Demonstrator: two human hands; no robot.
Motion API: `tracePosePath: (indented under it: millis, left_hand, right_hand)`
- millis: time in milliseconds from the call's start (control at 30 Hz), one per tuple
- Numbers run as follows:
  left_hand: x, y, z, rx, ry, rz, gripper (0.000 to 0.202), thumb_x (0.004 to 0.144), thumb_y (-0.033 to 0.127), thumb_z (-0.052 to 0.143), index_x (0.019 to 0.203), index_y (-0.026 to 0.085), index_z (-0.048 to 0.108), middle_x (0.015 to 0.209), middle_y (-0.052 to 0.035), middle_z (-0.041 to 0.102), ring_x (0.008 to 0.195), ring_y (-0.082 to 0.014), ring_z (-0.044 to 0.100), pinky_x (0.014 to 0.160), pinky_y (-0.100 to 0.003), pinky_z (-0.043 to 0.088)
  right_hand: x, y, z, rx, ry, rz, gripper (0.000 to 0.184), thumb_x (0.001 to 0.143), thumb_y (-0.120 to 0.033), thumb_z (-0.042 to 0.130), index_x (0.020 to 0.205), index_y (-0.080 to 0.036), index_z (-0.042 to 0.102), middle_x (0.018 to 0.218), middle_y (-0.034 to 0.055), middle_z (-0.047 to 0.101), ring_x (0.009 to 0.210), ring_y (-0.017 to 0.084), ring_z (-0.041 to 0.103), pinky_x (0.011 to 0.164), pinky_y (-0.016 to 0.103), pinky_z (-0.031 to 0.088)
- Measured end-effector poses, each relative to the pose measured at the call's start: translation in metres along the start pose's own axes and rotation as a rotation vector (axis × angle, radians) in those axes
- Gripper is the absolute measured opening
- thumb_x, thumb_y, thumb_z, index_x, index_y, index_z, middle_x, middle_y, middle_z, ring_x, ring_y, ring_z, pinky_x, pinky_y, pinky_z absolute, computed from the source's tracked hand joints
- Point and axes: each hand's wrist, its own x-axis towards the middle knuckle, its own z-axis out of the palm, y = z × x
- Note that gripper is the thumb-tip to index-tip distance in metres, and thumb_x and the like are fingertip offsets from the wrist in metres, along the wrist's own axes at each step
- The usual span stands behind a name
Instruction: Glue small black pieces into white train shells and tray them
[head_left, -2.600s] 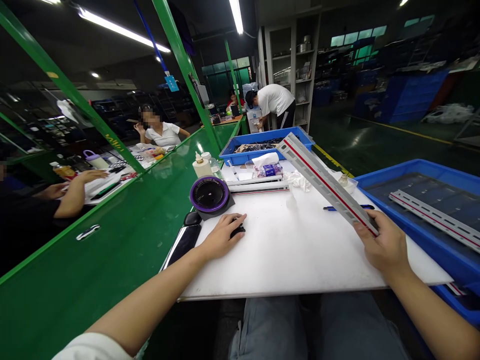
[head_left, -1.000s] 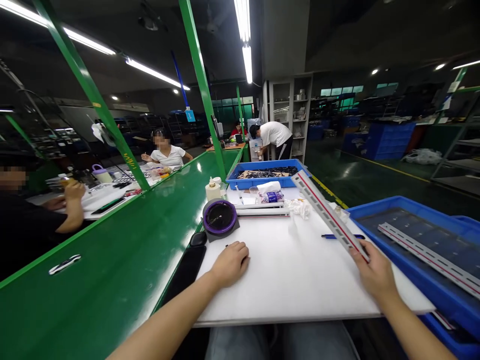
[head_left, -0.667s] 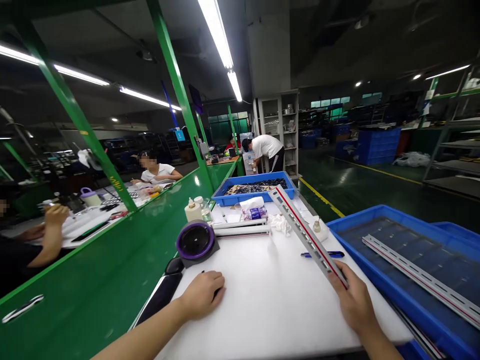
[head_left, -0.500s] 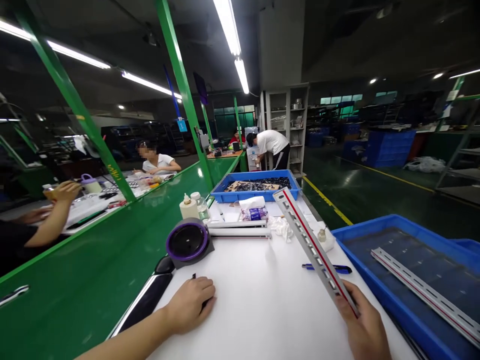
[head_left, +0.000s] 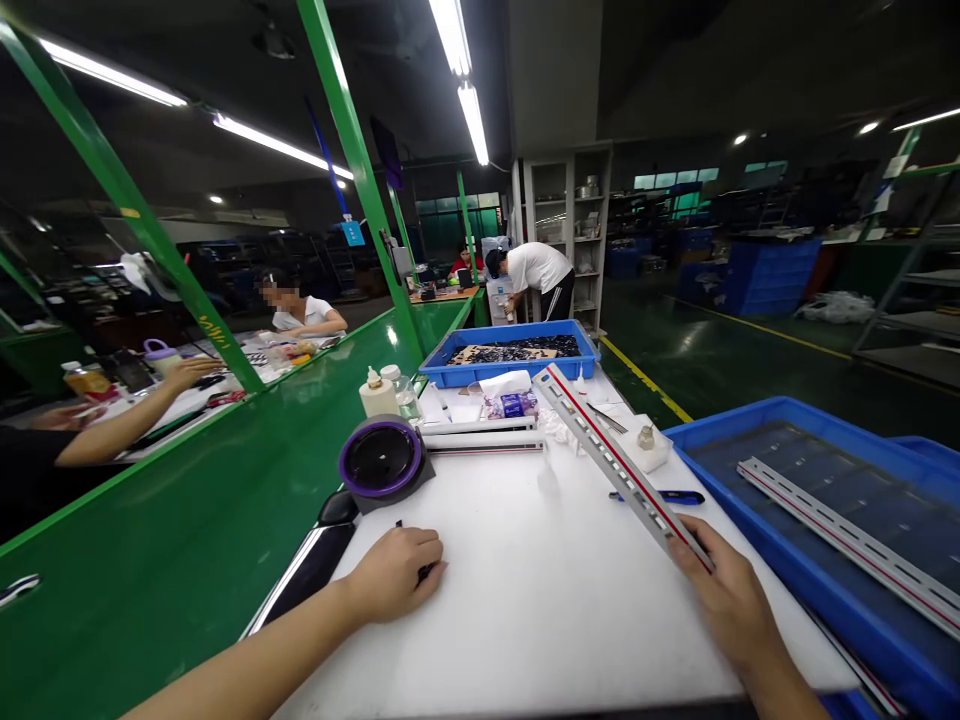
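My right hand point(head_left: 721, 592) grips the near end of a long grey metal rail with a red stripe point(head_left: 609, 459), which slants up and away over the white table point(head_left: 547, 600). Curled into a loose fist, my left hand point(head_left: 396, 572) rests on the table, with a small black object point(head_left: 424, 571) showing under its fingers. Just beyond that hand sits a round black device with a purple ring point(head_left: 381, 461).
A blue bin point(head_left: 757, 425) on the right holds another striped rail point(head_left: 847, 541). A far blue tray point(head_left: 510, 355) holds dark parts. Bottles point(head_left: 377, 393), tissues, two rails and a blue pen point(head_left: 660, 496) lie on the table. A green conveyor point(head_left: 202, 500) runs left; other people work beyond it.
The camera has tilted up and back down. Both hands have kept their grips; the rail stays raised in my right hand and my left fist has barely shifted.
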Motion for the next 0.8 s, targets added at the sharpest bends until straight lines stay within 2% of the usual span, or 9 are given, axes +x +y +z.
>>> tracePosePath:
  millis: [233, 433, 533, 667, 800]
  left_hand:
    - [0.003, 0.004, -0.002, -0.169, -0.008, -0.003, 0.016, 0.075, 0.021, 0.051, 0.063, 0.020, 0.040, 0.064, -0.0011, 0.050, 0.056, -0.0163, 0.042, 0.055, -0.032, 0.019]
    - [0.016, 0.006, -0.015, -0.447, 0.145, -0.223, 0.027, 0.073, 0.026, 0.056, 0.057, 0.020, 0.035, 0.057, 0.0013, 0.037, 0.054, -0.0137, 0.028, 0.058, -0.032, 0.021]
    - [0.032, 0.002, -0.022, -0.686, 0.243, -0.386, 0.036, 0.077, 0.034, 0.057, 0.055, 0.021, 0.031, 0.054, 0.0026, 0.032, 0.053, -0.0129, 0.026, 0.054, -0.030, 0.022]
    - [0.054, -0.003, -0.025, -1.156, 0.310, -0.594, 0.040, 0.081, 0.047, 0.051, 0.055, 0.023, 0.032, 0.048, 0.0057, 0.026, 0.042, -0.0103, 0.024, 0.042, -0.025, 0.019]
    - [0.075, -0.006, -0.046, -1.628, 0.426, -0.661, 0.037, 0.080, 0.043, 0.054, 0.059, 0.023, 0.031, 0.051, 0.0083, 0.023, 0.040, -0.0074, 0.019, 0.036, -0.021, 0.018]
  right_hand:
    - [-0.003, -0.008, 0.006, -0.022, -0.007, 0.030, 0.052, 0.086, -0.060, 0.054, 0.116, -0.020, 0.068, 0.116, 0.0089, 0.073, 0.113, 0.032, 0.064, 0.096, 0.037, 0.051]
    - [-0.002, -0.005, 0.008, 0.055, 0.032, 0.052, 0.050, 0.085, -0.061, 0.057, 0.111, -0.020, 0.070, 0.118, 0.0080, 0.072, 0.113, 0.031, 0.064, 0.099, 0.036, 0.048]
    - [-0.001, -0.004, 0.007, 0.168, 0.061, 0.054, 0.050, 0.083, -0.061, 0.060, 0.110, -0.020, 0.071, 0.118, 0.0086, 0.072, 0.115, 0.032, 0.063, 0.097, 0.036, 0.050]
    - [-0.003, -0.001, 0.004, 0.315, 0.075, 0.121, 0.052, 0.080, -0.062, 0.064, 0.108, -0.019, 0.072, 0.113, 0.0090, 0.074, 0.109, 0.032, 0.066, 0.091, 0.035, 0.055]
    - [-0.008, 0.000, 0.005, 0.455, 0.124, 0.189, 0.049, 0.079, -0.058, 0.068, 0.110, -0.021, 0.072, 0.108, 0.0075, 0.075, 0.103, 0.029, 0.069, 0.089, 0.030, 0.056]
